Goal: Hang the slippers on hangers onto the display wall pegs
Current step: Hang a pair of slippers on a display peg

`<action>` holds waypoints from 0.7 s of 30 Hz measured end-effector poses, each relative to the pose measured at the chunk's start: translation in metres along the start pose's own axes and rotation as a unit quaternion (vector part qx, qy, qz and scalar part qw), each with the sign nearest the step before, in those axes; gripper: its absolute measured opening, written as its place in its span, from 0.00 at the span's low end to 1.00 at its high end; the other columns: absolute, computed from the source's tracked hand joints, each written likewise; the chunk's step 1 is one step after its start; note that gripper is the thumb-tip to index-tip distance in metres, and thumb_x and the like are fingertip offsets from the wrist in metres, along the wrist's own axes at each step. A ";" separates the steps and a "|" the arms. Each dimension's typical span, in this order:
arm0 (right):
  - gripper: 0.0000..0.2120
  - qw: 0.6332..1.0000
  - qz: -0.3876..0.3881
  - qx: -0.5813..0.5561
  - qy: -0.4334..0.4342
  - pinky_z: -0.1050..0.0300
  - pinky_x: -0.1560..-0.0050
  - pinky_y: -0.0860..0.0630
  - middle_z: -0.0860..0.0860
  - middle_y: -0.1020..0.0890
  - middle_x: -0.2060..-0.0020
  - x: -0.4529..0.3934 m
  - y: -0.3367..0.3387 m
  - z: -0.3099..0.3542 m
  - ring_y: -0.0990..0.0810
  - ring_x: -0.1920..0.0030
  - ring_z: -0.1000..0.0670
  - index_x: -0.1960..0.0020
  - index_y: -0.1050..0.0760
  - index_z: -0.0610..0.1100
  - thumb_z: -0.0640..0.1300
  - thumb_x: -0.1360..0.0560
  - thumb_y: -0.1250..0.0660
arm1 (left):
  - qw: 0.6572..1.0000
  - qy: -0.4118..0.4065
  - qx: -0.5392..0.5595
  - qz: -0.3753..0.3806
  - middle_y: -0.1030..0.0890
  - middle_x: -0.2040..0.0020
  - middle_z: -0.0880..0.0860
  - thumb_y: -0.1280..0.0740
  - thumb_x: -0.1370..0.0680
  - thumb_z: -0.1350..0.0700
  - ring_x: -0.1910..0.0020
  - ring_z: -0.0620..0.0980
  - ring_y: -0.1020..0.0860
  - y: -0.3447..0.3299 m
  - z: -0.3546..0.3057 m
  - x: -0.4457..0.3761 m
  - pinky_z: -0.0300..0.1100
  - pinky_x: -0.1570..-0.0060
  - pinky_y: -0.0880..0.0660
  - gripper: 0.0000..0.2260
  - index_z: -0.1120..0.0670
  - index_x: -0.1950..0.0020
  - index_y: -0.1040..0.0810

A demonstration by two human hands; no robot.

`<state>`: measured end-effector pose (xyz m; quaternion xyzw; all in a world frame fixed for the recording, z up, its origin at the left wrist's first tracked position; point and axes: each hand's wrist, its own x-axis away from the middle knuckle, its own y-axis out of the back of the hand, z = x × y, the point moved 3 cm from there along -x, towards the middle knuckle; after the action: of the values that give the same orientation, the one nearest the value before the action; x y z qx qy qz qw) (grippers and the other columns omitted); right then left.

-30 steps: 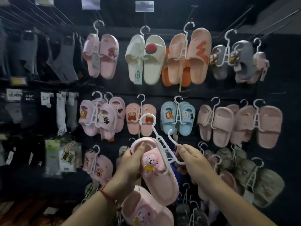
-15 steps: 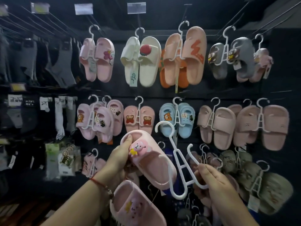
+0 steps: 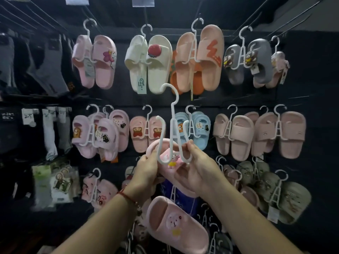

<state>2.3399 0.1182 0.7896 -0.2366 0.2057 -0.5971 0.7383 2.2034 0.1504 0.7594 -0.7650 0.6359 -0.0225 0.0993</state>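
Head camera view, looking forward and down at two bare hands raised before a dark display wall. Fingers of the right hand (image 3: 197, 167) curl around the lower right arm of a white plastic hanger (image 3: 173, 129), pinching it near its base. Fingers of the left hand (image 3: 146, 171) wrap the edge of a pink slipper (image 3: 165, 156), holding it just behind the hanger's lower prongs. The hanger stands upright, its hook at the top free and on no peg.

Judging by this, the step in hand is fitting the slipper's strap onto a curved prong. The next move likely calls for sliding the prong under the strap, then doing the same with the second pink slipper (image 3: 176, 222), which sits lower between the forearms; what supports it cannot be seen.

Both slippers look like soft, smooth, thick-soled foam with rounded toes and a small cartoon bear charm. The hanger is thin, rigid and glossy. Behind, rows of pink, cream, orange, grey, blue and olive slippers hang in pairs on matching hangers.
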 end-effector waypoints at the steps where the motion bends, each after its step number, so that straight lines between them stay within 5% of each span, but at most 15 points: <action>1: 0.17 1.000 -0.009 -0.016 -0.007 0.44 0.57 0.17 0.37 0.15 0.50 -0.005 -0.001 -0.003 0.14 0.53 0.39 0.44 0.21 0.40 0.52 0.17 0.40 | 1.000 0.013 -0.019 0.009 0.15 0.53 0.56 0.39 0.17 0.41 0.58 0.53 0.17 0.002 0.002 0.000 0.45 0.64 0.23 0.18 0.53 0.39 0.22; 4: 0.18 0.996 -0.028 -0.075 -0.030 0.38 0.42 0.22 0.35 0.17 0.45 -0.022 0.002 -0.014 0.16 0.45 0.36 0.42 0.24 0.40 0.53 0.16 0.44 | 0.993 0.000 -0.119 0.011 0.19 0.50 0.53 0.40 0.20 0.35 0.54 0.51 0.21 0.017 0.017 0.003 0.49 0.52 0.22 0.19 0.50 0.42 0.25; 7: 0.22 0.990 -0.050 -0.126 -0.045 0.38 0.35 0.27 0.34 0.17 0.43 -0.031 0.007 -0.019 0.19 0.40 0.37 0.34 0.25 0.39 0.54 0.16 0.45 | 0.952 -0.119 -0.281 -0.039 0.26 0.42 0.43 0.36 0.29 0.27 0.43 0.49 0.24 0.048 0.045 0.029 0.51 0.38 0.26 0.28 0.43 0.37 0.32; 11: 0.25 0.982 -0.057 -0.175 -0.049 0.38 0.29 0.32 0.33 0.19 0.42 -0.035 -0.001 -0.024 0.22 0.37 0.35 0.34 0.24 0.37 0.56 0.15 0.46 | 0.902 -0.156 -0.403 -0.013 0.31 0.37 0.42 0.39 0.41 0.24 0.40 0.39 0.29 0.048 0.097 0.073 0.31 0.44 0.34 0.42 0.38 0.29 0.35; 13: 0.24 0.981 -0.067 -0.175 -0.045 0.37 0.30 0.32 0.33 0.18 0.45 -0.037 -0.010 -0.027 0.22 0.38 0.35 0.43 0.20 0.35 0.54 0.15 0.46 | 0.887 -0.164 -0.432 0.012 0.36 0.29 0.42 0.45 0.45 0.23 0.35 0.38 0.31 0.039 0.118 0.072 0.28 0.45 0.37 0.52 0.36 0.23 0.48; 16: 0.22 0.983 -0.086 -0.156 -0.041 0.39 0.41 0.25 0.36 0.15 0.50 -0.036 -0.022 -0.028 0.20 0.42 0.37 0.51 0.21 0.36 0.50 0.15 0.46 | 0.868 -0.148 -0.474 0.011 0.38 0.24 0.41 0.42 0.45 0.25 0.28 0.45 0.31 0.032 0.128 0.060 0.41 0.33 0.32 0.56 0.38 0.20 0.59; 19: 0.23 0.984 -0.087 -0.151 -0.029 0.50 0.58 0.19 0.40 0.15 0.64 -0.033 -0.028 -0.018 0.17 0.59 0.44 0.56 0.20 0.36 0.48 0.14 0.45 | 0.864 -0.222 -0.449 -0.041 0.22 0.33 0.46 0.34 0.44 0.29 0.42 0.48 0.18 0.039 0.139 0.035 0.47 0.45 0.20 0.55 0.48 0.19 0.41; 21: 0.23 0.984 -0.084 -0.159 -0.014 0.58 0.72 0.20 0.41 0.16 0.67 -0.030 -0.030 -0.008 0.17 0.70 0.46 0.61 0.21 0.36 0.47 0.15 0.44 | 0.892 -0.187 -0.411 0.017 0.25 0.33 0.42 0.33 0.42 0.28 0.36 0.47 0.22 0.042 0.141 0.014 0.48 0.37 0.24 0.52 0.46 0.21 0.38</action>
<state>2.3060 0.1412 0.8013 -0.3758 0.2676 -0.6135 0.6409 2.1885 0.1466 0.6122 -0.7164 0.5713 0.3862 -0.1065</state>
